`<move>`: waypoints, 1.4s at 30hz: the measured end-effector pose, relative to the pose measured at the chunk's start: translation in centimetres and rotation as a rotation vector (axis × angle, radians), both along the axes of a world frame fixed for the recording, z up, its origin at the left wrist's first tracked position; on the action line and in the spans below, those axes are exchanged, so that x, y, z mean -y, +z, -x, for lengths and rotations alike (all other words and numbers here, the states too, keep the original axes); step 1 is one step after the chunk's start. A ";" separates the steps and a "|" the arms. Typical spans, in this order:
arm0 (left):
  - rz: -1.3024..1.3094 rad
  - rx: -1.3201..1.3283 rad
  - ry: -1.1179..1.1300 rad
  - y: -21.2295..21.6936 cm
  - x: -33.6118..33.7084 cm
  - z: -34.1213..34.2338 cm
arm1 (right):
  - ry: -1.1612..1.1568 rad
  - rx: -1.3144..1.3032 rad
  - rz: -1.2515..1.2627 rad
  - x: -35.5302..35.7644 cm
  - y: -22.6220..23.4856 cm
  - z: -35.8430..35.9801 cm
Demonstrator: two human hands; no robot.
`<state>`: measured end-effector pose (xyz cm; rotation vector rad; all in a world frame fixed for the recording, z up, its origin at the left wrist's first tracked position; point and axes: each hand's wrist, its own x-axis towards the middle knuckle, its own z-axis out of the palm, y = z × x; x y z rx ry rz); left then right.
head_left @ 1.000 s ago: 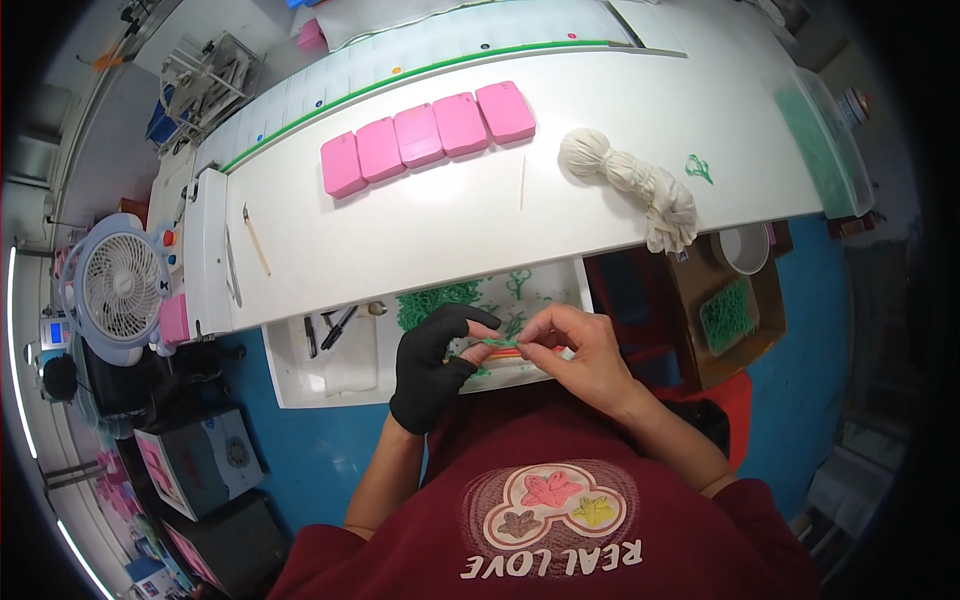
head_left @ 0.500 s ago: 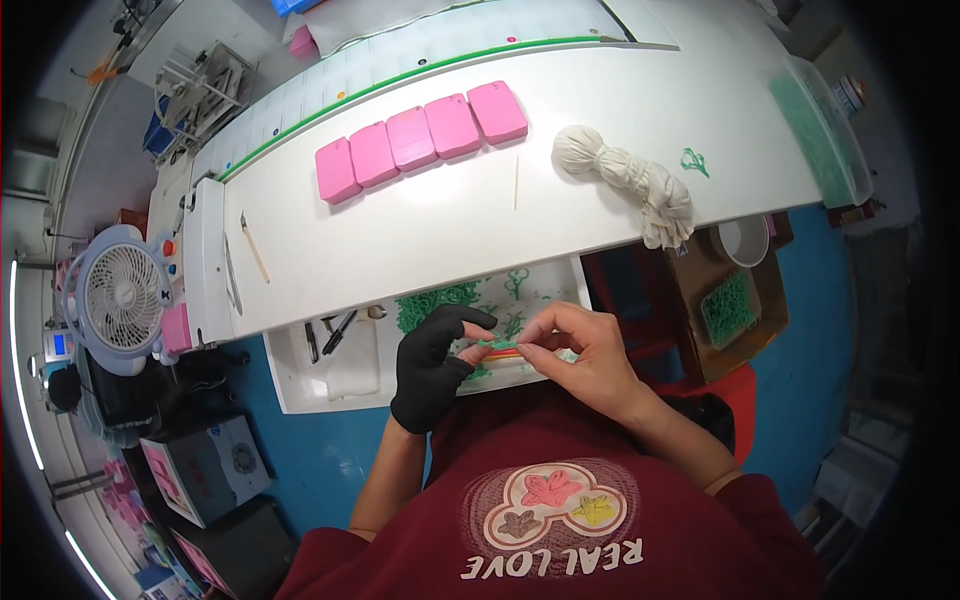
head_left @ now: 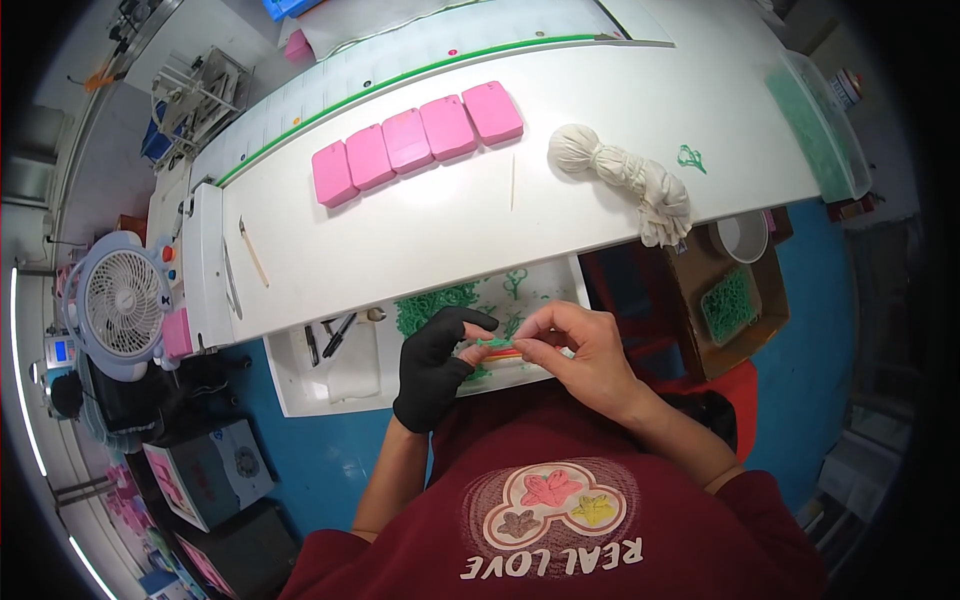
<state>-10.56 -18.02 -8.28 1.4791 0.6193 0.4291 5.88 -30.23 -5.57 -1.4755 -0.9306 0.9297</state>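
Observation:
In front of my chest, over an open white drawer (head_left: 300,395), my two hands meet at a small green thin-stranded piece (head_left: 494,343). My left hand (head_left: 430,368), in a black glove with bare thumb and fingertip, pinches its left end. At the right end, the bare thumb and index finger of my right hand (head_left: 580,352) are closed on the piece, partly covering it. A heap of similar green pieces (head_left: 425,308) lies in the drawer behind my left hand, and a loose green looped piece (head_left: 515,283) lies to its right. Red and yellow slender sticks show under my fingers.
Several pink blocks (head_left: 407,140) stand in a row on the white table (head_left: 400,235). A tied cream cloth bundle (head_left: 620,170), a thin stick (head_left: 513,182) and a brush-like tool (head_left: 254,252) lie there too. At right is a cardboard box (head_left: 770,320); a fan (head_left: 118,300) stands left.
My hands stay almost in place, still pinching the green piece. The fingers of my right hand have shifted very slightly. The view has moved a little.

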 end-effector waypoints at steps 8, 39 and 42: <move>0.031 0.008 -0.012 -0.2 0.1 0.0 | 0.011 0.321 -0.135 -0.1 0.6 0.2; 0.129 0.049 -0.076 -0.4 0.5 0.5 | -0.030 0.418 -0.206 0.0 0.6 0.5; 0.141 0.067 -0.060 -0.4 0.2 0.7 | -0.023 0.348 -0.165 0.1 0.5 0.4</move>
